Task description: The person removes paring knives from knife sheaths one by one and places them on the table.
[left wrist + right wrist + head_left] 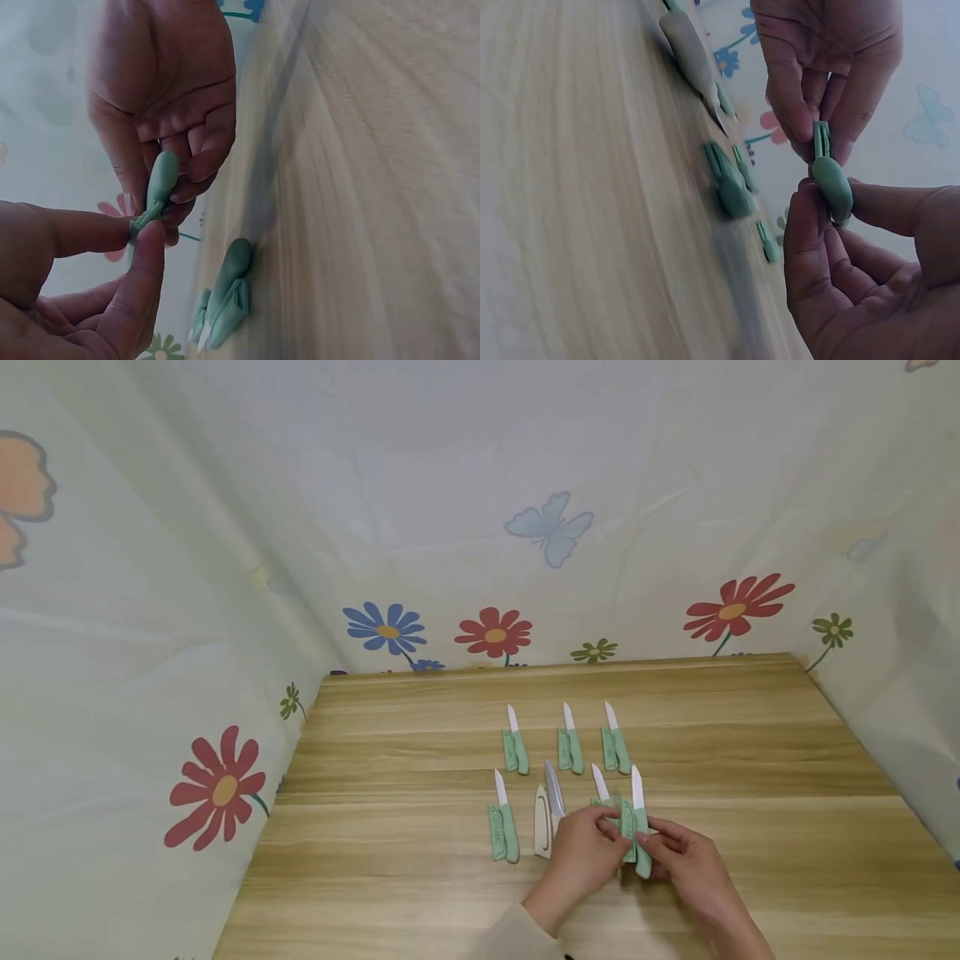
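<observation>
Low over the table, my right hand (697,868) pinches the green handle of a paring knife (642,843), its pale blade pointing away from me. Beside that handle, my left hand (588,852) pinches a green knife sheath (627,831) between thumb and finger. Sheath and handle lie side by side in the right wrist view, the rounded handle end (832,189) toward the camera. Just left of them another green paring knife (601,783) lies on the table, partly hidden by my left hand. A larger knife (554,789) with a cream sheath (542,822) lies near my left wrist.
Three more green knives, each with its sheath alongside, form a back row, the middle knife (573,747) among them. Another green knife (508,831) lies at the front left. The wooden table (390,893) meets a flower-printed curtain (420,527) at the back and sides.
</observation>
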Motion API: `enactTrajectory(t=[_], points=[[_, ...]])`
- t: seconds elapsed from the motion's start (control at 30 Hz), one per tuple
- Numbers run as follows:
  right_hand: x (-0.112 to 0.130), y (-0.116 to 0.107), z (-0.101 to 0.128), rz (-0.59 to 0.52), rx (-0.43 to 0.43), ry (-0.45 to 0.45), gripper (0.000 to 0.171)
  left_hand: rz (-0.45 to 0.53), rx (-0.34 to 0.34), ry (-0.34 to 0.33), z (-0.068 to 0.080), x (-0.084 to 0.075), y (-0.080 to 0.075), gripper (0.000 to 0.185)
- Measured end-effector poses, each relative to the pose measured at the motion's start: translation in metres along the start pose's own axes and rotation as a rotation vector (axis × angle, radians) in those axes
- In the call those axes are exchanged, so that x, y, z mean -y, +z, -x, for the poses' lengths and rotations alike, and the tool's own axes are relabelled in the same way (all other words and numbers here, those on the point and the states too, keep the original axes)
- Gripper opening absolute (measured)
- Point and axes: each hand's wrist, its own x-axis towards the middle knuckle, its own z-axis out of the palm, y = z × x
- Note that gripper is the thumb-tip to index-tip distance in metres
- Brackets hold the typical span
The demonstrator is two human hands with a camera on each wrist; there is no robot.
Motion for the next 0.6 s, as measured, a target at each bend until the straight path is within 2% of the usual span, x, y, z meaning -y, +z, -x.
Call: enactTrajectory(t=[0.17,0.33,0.5,0.6], points=[[-0.004,-0.012,-0.003,0.084,-0.044,-0.021,0.050,-0.163,-0.026,0.037,-0.010,-0.012,0.015,0.030],[-0.004,-0.020,-0.005,0.180,-0.073,-0.023,0.049,-0.339,-0.043,0.062,-0.019,-0.014,0.030,0.027],[-0.004,-0.025,-0.009,0.314,-0.110,-0.045,0.049,-0.562,-0.015,0.113,-0.023,-0.015,0.043,0.025],[-0.003,-0.028,-0.012,0.388,-0.125,-0.063,0.048,-0.651,0.003,0.140,-0.025,-0.015,0.048,0.023]])
